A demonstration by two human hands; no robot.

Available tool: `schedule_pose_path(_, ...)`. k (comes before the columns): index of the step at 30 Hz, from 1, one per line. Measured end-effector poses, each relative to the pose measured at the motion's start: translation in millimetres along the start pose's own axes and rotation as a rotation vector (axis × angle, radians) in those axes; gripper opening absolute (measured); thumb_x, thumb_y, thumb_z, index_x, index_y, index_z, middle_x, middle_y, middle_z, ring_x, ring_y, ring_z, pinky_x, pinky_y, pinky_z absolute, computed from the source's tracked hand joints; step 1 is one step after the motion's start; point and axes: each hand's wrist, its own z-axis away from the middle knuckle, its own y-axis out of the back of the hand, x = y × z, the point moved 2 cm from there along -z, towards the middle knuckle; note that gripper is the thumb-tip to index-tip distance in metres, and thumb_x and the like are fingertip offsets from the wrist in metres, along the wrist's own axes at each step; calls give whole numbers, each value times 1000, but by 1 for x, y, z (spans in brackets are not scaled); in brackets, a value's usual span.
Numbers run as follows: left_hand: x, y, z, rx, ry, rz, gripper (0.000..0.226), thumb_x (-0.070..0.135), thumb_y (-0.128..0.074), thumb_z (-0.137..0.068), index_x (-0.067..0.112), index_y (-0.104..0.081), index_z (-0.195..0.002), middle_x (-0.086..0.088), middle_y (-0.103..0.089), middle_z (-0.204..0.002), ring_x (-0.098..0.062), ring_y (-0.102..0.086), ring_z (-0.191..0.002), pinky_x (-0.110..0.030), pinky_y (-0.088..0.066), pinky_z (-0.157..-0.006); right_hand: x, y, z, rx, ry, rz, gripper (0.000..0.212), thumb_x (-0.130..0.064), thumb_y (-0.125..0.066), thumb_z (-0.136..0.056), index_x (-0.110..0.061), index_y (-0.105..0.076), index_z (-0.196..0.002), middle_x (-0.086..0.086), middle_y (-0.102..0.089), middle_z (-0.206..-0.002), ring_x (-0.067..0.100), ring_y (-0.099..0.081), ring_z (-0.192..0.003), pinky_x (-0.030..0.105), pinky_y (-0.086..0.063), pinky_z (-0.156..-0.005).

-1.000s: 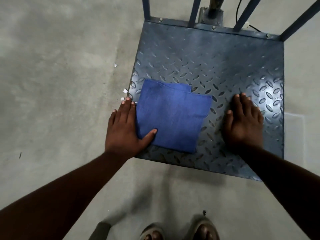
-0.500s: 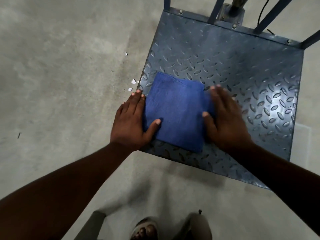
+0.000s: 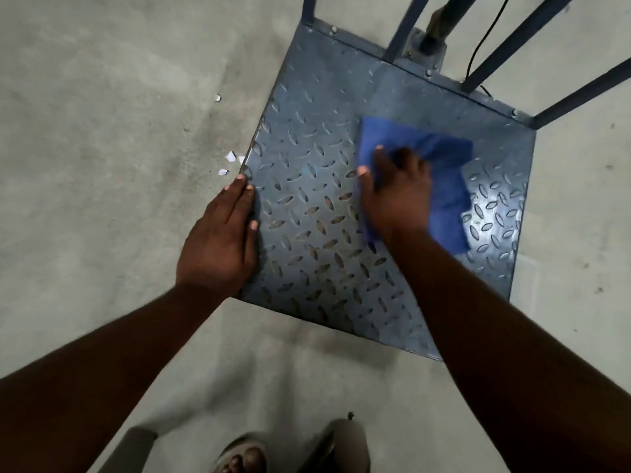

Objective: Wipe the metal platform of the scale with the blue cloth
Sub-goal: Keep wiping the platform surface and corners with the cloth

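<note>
The scale's metal platform (image 3: 317, 213) is a blue-grey tread plate lying flat on the concrete floor. The blue cloth (image 3: 447, 179) lies bunched on the plate's right half. My right hand (image 3: 396, 192) presses down on the cloth's left part, fingers curled into the fabric. My left hand (image 3: 218, 240) rests flat on the platform's left edge, fingers together, holding nothing.
Blue frame bars (image 3: 406, 25) and a post with a black cable (image 3: 478, 46) rise along the platform's far edge. Small white scraps (image 3: 230, 158) lie on the floor left of the plate. My sandalled feet (image 3: 246, 455) stand just in front of it.
My right hand took the cloth and swept it from the platform's left side to the right and farther back. The left hand let go of it and stayed at the left edge.
</note>
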Motion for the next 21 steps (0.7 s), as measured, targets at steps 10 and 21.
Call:
schedule_pose_path(10,-2,6,-1,-80,245,92,58,37,-34,-113,22,-36,-169,-8,-30,-175,-35,-48,-148,-58,-56,-100,25,2,-4,72,-180,-139,38,-39,-44,-102,-17,-59,-129,18,-59,-126,41,-63,-105,42,-44,-80)
schedule_pose_path(21,-11,9,-17,-241,761,372,66,52,-32,-117,3,-75,-115,-32,-70,-128,-49,-62,-123,-43,-43,-95,-125,-29,114,-9,602,-166,17,-34,-63,-97,-21,-69,-105,6,-64,-100,28,-57,-88,42,-41,-73)
